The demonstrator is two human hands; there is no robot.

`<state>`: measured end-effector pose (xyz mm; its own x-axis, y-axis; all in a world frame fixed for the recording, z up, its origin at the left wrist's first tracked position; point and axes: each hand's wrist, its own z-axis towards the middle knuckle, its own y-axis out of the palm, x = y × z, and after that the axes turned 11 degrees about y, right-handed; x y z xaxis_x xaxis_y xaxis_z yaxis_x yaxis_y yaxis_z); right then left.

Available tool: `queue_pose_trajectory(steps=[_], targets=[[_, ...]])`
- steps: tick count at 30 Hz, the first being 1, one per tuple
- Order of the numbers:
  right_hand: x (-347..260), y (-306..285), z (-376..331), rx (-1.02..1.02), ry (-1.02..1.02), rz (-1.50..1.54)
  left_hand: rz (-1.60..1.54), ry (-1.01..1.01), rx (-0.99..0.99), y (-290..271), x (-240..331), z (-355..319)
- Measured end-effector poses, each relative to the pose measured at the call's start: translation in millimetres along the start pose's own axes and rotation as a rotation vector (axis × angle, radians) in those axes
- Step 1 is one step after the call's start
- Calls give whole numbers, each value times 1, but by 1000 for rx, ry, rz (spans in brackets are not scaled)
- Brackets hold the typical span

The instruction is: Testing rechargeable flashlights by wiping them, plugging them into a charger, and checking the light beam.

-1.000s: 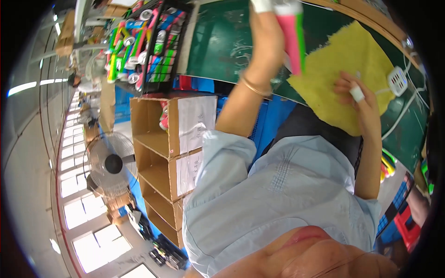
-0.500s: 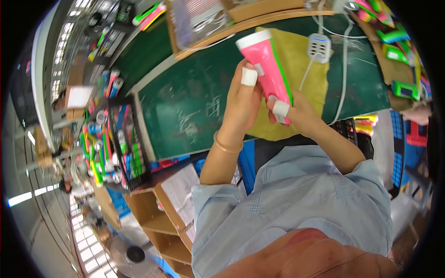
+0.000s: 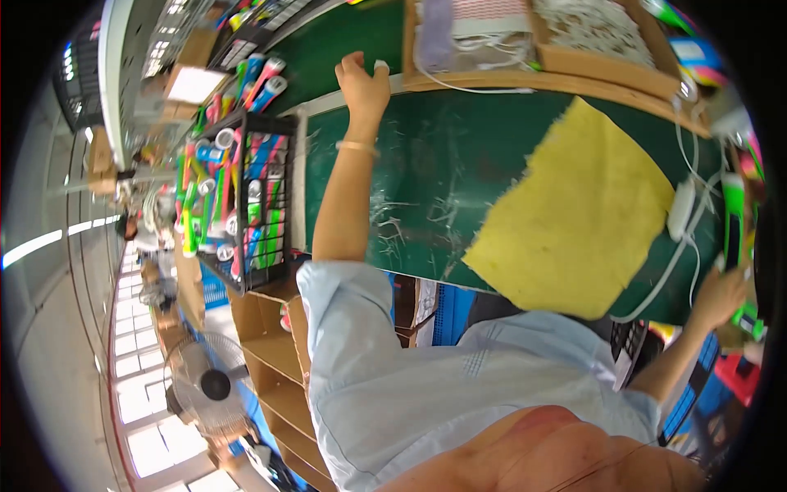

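Reaching up-left, our left hand (image 3: 363,82) rests with fingers curled at the far edge of the green worktop (image 3: 426,172), beside a black wire basket (image 3: 266,205) packed with pink, green and blue handheld devices. Our right hand (image 3: 721,295) is closed round the lower end of a green handheld device (image 3: 732,225) at the right rim; its long axis runs roughly up-down, away from us. A wooden tray (image 3: 533,74) holds white cables. A yellow cloth (image 3: 574,213) lies between our hands.
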<state>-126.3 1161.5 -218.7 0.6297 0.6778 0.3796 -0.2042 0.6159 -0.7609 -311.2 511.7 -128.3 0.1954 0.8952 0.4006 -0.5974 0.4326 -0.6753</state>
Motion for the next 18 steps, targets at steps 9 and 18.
queue_pose_trajectory(steps=[9, 18], targets=[[-90, -149, -20, 52, -137, 899, 487, 673, -131, 97, -130, 160], [-107, -159, -33, -8, -20, 1189, 502, 433, -201, 121, -100, 189]])
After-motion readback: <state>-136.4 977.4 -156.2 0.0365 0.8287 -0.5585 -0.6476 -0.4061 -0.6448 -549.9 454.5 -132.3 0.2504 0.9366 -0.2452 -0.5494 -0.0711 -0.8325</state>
